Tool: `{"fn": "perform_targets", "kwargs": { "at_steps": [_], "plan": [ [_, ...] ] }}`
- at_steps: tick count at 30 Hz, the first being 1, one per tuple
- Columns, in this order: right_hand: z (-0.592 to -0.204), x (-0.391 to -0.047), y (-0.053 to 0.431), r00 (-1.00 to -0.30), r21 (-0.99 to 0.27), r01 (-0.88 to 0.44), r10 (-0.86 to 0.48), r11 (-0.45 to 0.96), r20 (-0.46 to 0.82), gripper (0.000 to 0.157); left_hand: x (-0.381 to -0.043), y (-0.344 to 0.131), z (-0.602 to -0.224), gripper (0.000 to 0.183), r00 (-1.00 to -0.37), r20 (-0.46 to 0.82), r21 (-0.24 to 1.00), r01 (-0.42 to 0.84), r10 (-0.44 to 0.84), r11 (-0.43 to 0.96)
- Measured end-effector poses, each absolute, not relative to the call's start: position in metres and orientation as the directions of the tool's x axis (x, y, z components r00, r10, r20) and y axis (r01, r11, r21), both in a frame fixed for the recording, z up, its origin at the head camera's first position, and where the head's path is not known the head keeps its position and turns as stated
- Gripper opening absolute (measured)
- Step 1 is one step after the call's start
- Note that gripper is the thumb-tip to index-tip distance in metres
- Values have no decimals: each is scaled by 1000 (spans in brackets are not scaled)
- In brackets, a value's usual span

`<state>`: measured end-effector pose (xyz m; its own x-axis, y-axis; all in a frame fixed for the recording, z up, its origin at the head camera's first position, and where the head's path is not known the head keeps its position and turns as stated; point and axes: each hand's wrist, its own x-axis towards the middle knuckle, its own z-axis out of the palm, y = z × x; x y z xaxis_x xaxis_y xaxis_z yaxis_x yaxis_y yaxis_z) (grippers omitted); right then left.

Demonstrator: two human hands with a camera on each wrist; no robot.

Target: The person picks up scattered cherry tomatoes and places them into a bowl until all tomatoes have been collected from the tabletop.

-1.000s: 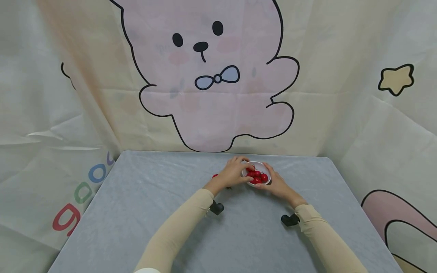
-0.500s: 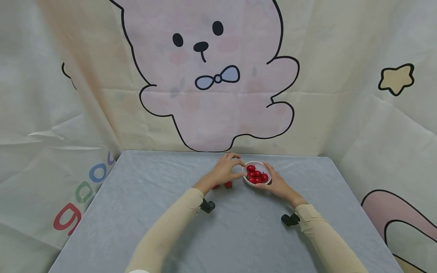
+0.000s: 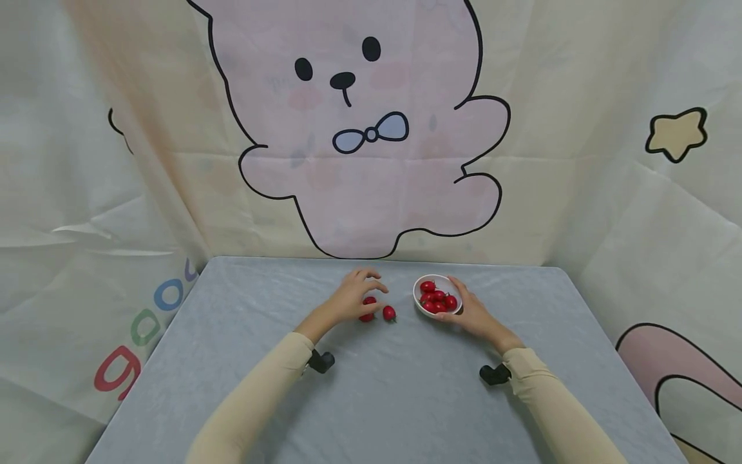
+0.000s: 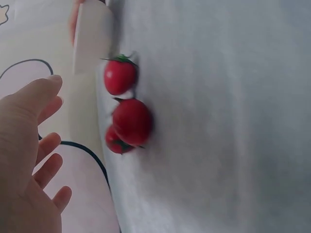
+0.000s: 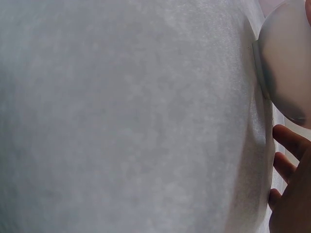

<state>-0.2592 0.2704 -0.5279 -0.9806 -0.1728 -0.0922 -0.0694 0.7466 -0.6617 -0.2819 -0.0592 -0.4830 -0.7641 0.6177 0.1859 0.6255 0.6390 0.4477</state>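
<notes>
A white bowl (image 3: pixel 417 298) stands toward the back of the table, with several red cherry tomatoes (image 3: pixel 438 296) inside. My right hand (image 3: pixel 472 314) holds the bowl from its right side, thumb at the near rim and fingers round the far side. Three more cherry tomatoes (image 4: pixel 132 122) lie in a close group left of the bowl, green stems showing. Over that group hovers my left hand (image 3: pixel 355 295), fingers and thumb spread apart with nothing between them. The left wrist view shows the hand (image 4: pixel 29 145) beside the tomatoes, not touching them.
A grey-blue cloth (image 3: pixel 406 399) covers the table, its back edge just beyond the bowl. Behind hangs a cream curtain (image 3: pixel 539 129) with a pink bear print. Black wrist cameras (image 3: pixel 321 361) sit under both sleeves.
My left hand has come out of the bowl, let go of a tomato there, and moved left to the loose tomatoes. The right hand and bowl have stayed put.
</notes>
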Motion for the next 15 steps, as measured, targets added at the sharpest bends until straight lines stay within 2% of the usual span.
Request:
{"fn": "perform_targets", "kwargs": {
  "at_steps": [15],
  "plan": [
    [-528,-259,273,-980,-659,-62,-172,749,-104,110,-276,-80,-502,30,-817,130,462,551,561,695]
  ]
}}
